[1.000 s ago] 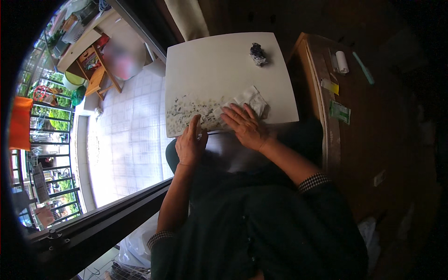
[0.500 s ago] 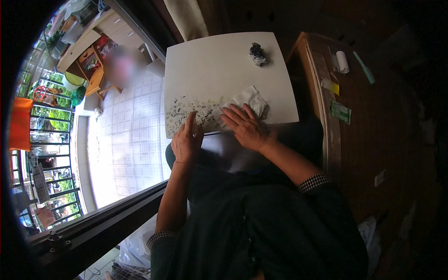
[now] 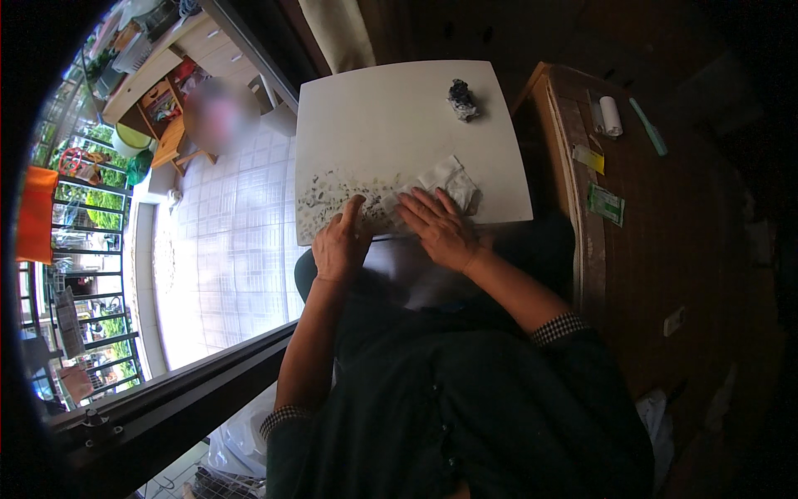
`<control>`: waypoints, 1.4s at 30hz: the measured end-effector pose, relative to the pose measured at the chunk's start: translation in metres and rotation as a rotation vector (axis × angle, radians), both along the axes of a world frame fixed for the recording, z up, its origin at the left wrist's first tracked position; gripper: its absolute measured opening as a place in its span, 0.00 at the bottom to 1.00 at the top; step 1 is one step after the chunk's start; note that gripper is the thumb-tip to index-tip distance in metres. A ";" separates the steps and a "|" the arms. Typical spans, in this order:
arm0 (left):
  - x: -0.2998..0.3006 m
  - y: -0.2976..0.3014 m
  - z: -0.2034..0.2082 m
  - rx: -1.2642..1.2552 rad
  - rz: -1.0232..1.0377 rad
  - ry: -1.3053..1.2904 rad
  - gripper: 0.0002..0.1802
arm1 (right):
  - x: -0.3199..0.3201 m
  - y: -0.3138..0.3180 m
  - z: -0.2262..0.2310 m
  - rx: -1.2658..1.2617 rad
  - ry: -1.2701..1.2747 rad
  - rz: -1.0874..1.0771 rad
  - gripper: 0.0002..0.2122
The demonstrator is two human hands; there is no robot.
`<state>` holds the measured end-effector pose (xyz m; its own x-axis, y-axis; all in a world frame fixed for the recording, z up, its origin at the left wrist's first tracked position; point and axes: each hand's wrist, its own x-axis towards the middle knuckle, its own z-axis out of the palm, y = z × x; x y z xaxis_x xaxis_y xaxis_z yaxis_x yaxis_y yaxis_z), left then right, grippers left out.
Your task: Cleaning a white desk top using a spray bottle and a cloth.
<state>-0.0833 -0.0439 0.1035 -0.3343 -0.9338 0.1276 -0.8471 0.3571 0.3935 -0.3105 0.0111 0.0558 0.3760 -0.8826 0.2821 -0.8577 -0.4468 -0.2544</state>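
- The dark specks point(image 3: 324, 197) lie thickest on the near left part of the white table point(image 3: 391, 121), along its near edge. From here I cannot tell whether they are loose or stuck down.
- Just right of them I see the white cloth point(image 3: 451, 176), spread at a slant, its near left part under my right hand point(image 3: 440, 231).
- That hand lies flat, fingers a little apart, pressing from above and not clasped round anything. It has not shifted over the last second, so I take it to be steadying the cloth.
- My left hand point(image 3: 339, 247) is what has just changed: half a second ago its foremost finger reached further left, and now it sits nearer the cloth, more bent. I read this as the left hand working across the patch.
- The other left fingers are curled under; I cannot tell whether their tips meet or pinch anything.
- Plenty of specks remain in view, so I judge that patch unfinished.
- Further out, a dark crumpled lump point(image 3: 461, 100) rests near the table's far right corner, well apart from both hands.
- Right of the table, the brown cabinet point(image 3: 632, 274) bears a white roll point(image 3: 610, 115), a pale green stick point(image 3: 648, 127) and a green packet point(image 3: 606, 205).
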 end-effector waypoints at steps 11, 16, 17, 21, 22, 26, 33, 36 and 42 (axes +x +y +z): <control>0.019 0.021 -0.028 -0.090 0.043 0.247 0.34 | 0.004 0.001 0.018 0.102 0.051 0.006 0.33; 0.059 0.054 -0.077 -0.093 0.059 0.418 0.30 | 0.030 -0.018 0.023 0.134 -0.005 0.087 0.41; 0.062 0.058 -0.079 -0.091 0.062 0.426 0.30 | 0.035 -0.022 0.022 0.136 0.003 0.089 0.41; 0.073 0.062 -0.083 0.123 0.166 0.658 0.25 | 0.044 -0.021 0.020 0.177 0.043 0.078 0.43; 0.077 0.060 -0.083 0.106 0.131 0.646 0.24 | 0.045 -0.018 0.020 0.194 0.082 0.082 0.44; 0.087 0.058 -0.080 0.104 0.070 0.628 0.25 | 0.040 -0.013 0.025 0.172 0.112 0.113 0.41; 0.086 0.056 -0.087 0.072 0.098 0.605 0.26 | 0.056 -0.015 0.027 0.166 0.127 0.062 0.45; 0.090 0.061 -0.080 0.082 0.060 0.614 0.26 | 0.048 -0.004 0.023 0.166 0.143 0.093 0.45; 0.087 0.060 -0.078 0.120 0.053 0.640 0.26 | 0.048 -0.024 0.025 0.123 0.161 0.054 0.46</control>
